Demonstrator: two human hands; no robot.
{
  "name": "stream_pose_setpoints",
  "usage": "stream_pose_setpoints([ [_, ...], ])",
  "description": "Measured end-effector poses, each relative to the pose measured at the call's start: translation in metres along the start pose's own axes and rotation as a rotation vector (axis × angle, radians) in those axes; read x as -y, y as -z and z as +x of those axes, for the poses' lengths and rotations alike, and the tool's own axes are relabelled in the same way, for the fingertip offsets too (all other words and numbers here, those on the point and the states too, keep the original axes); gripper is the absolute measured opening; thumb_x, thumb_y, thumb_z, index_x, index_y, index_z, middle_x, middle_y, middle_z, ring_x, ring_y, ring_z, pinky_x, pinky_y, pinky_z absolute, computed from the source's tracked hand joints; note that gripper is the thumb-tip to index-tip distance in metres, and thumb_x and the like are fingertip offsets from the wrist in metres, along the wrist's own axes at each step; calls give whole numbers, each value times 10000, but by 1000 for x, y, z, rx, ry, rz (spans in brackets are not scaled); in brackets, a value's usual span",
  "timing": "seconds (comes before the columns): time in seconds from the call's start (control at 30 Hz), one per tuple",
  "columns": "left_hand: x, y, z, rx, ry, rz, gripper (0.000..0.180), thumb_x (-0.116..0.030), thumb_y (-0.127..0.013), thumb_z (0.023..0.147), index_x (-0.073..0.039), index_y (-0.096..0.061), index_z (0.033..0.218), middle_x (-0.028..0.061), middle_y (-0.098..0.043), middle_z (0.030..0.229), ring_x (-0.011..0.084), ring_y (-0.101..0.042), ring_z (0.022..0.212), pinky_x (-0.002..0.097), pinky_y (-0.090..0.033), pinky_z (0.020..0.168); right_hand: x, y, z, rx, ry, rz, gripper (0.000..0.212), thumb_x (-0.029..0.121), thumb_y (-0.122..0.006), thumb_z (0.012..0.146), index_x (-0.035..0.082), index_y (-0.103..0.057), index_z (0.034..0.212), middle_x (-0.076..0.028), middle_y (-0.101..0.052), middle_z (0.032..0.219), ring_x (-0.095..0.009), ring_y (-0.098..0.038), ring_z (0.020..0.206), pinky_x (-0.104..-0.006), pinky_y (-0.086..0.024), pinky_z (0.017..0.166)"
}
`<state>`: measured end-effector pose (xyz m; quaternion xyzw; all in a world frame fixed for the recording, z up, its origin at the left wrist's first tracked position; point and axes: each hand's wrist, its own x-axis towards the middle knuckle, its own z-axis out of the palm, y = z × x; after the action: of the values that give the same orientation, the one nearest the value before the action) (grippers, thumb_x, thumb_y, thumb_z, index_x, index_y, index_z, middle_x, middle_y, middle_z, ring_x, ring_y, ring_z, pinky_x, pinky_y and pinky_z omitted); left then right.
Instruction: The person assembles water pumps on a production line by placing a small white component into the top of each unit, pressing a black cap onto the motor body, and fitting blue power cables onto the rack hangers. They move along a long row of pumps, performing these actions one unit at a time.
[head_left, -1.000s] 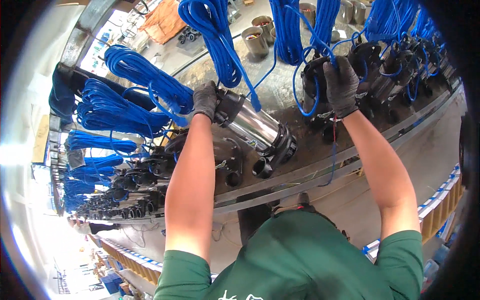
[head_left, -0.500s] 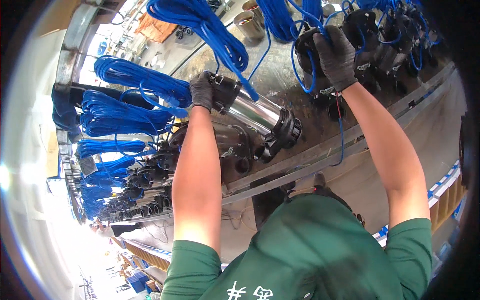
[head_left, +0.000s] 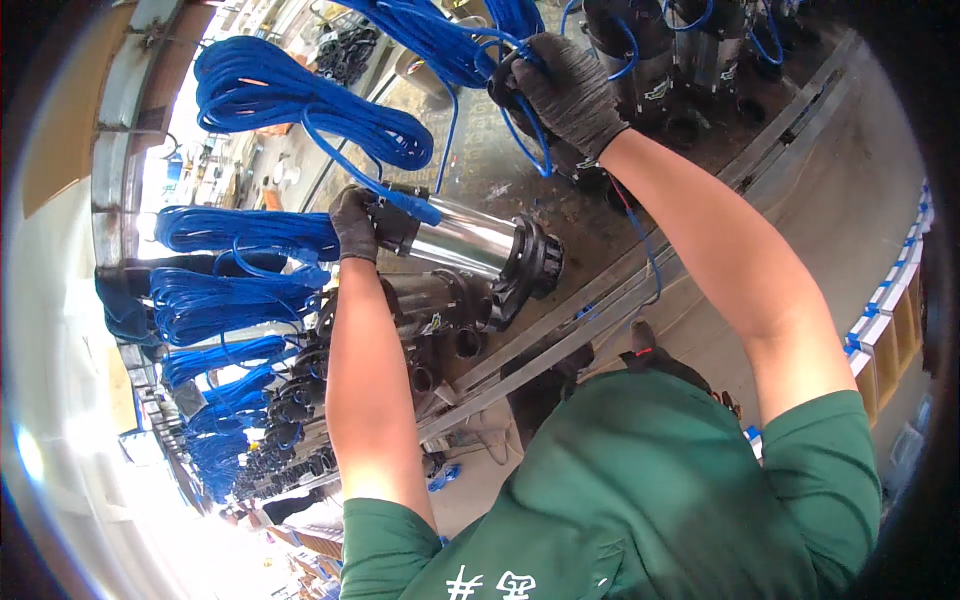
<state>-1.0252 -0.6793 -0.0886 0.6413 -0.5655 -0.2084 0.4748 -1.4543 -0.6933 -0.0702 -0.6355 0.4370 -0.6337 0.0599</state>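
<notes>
In a dark glove, my left hand [head_left: 354, 222] is closed on the black top end of a tilted pump [head_left: 465, 236]. This pump has a shiny steel cylinder body and a black base. A blue cable runs from its top, with a thicker blue end lying against the body. My right hand [head_left: 572, 95], also gloved, is closed around the black top of another pump [head_left: 508, 92], where a loop of blue cable hangs. That pump's lower body is partly hidden by my hand and wrist. Thin red and blue wires [head_left: 640, 225] dangle below my right wrist.
More pumps [head_left: 650, 75] stand on the dark metal bench [head_left: 600, 265] at the right, and others [head_left: 425, 300] crowd its left side. Coiled blue cables [head_left: 310, 100] hang and lie along the far left. A metal bucket [head_left: 425, 75] stands behind. The bench has a raised metal front edge [head_left: 690, 225].
The view has shifted, so bench and pumps appear farther left. Both hands keep their grips and appear closer together. The steel pump in my left hand looks nearer to horizontal.
</notes>
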Motion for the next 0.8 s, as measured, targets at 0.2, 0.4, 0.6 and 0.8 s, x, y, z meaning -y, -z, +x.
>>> stream_pose_setpoints([
  [0.2, -87, -30, -54, 151, 4, -268, 179, -152, -544, 838, -18, -662, 819, 34, -636, 751, 133, -585, 685, 276, -463, 648, -5, 4, 2, 8, -46, -58, 289, 314, -640, 934, 73, -645, 1094, -198, -685, 979, -392, -678, 913, -452, -553, 792],
  [0.4, -108, -13, -126, -9, -457, 185, 142, -96, -561, 863, 33, -619, 872, 137, -603, 903, 270, -571, 821, 373, -455, 775, -10, 4, 0, 42, -41, 85, 259, 235, -714, 905, 69, -644, 1091, -145, -706, 943, -289, -705, 865, -367, -552, 760],
  [0.6, -209, -30, -225, 316, -572, 823, 340, -182, -690, 825, -66, -618, 1137, 150, -640, 938, 361, -610, 833, 426, -503, 731, 1, 11, 1, 52, -39, 125, 204, 206, -687, 936, 56, -634, 1063, -123, -692, 924, -240, -678, 835, -357, -535, 757],
  [0.8, -270, -93, -257, 779, -510, 679, 453, -134, -671, 809, -140, -590, 1254, 143, -645, 974, 335, -667, 810, 455, -534, 665, -3, 12, 3, 62, 6, 52, 219, 243, -691, 938, 48, -647, 1029, -122, -694, 903, -246, -678, 815, -361, -532, 736],
])
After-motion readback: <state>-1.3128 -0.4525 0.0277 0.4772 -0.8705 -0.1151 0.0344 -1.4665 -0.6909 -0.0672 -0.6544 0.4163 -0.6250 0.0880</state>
